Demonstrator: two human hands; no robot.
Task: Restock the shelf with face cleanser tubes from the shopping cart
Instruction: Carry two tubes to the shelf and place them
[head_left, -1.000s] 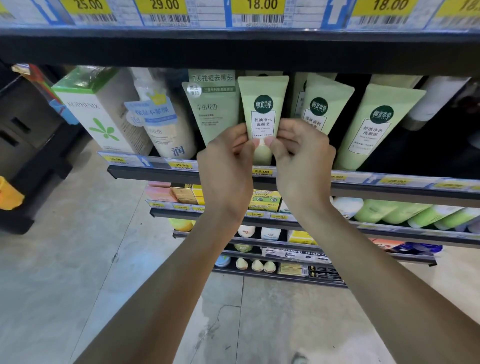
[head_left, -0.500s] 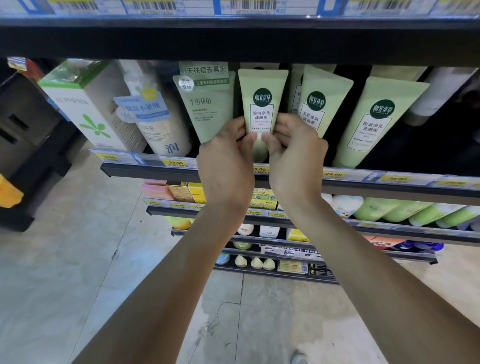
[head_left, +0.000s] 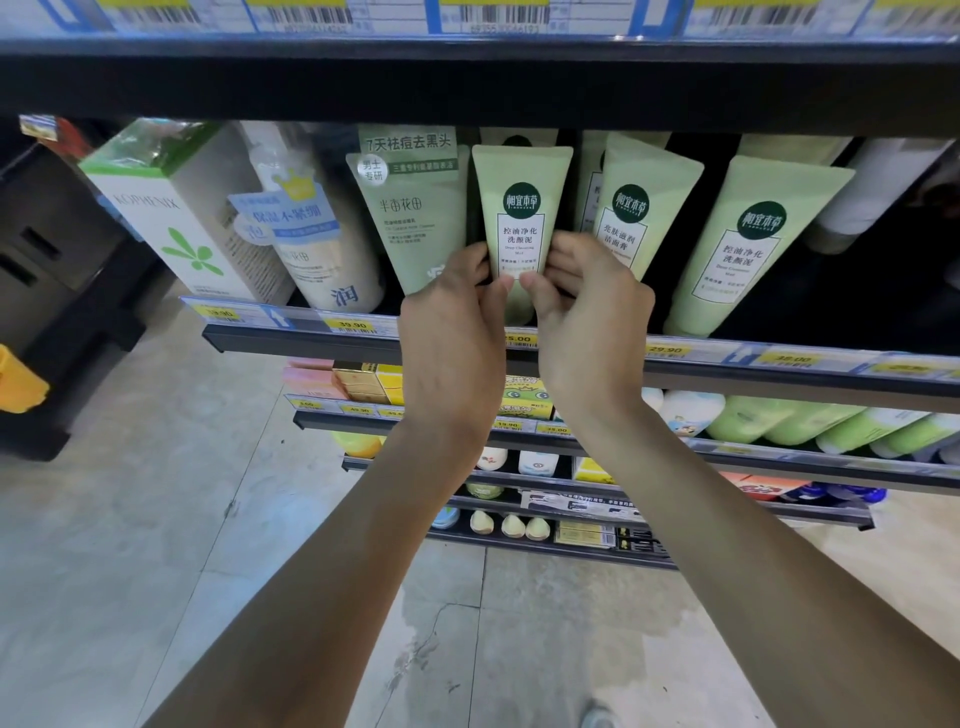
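My left hand (head_left: 457, 306) and right hand (head_left: 587, 301) pinch the upright pale-green plastic cleanser tube (head_left: 521, 208) equally close, its cap end down on the black shelf ledge (head_left: 311, 345).

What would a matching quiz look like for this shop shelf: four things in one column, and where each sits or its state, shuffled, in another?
Things:
1. white carton with green leaf logo
2. pale green tube
3. leaning light green tube
4. yellow price tag reading 39.90

Places or states:
A. pinched by left hand and right hand
B. on the shelf rail
C. far left
D. right of the hands, tilted

Pairs: 1-C, 2-A, 3-D, 4-B
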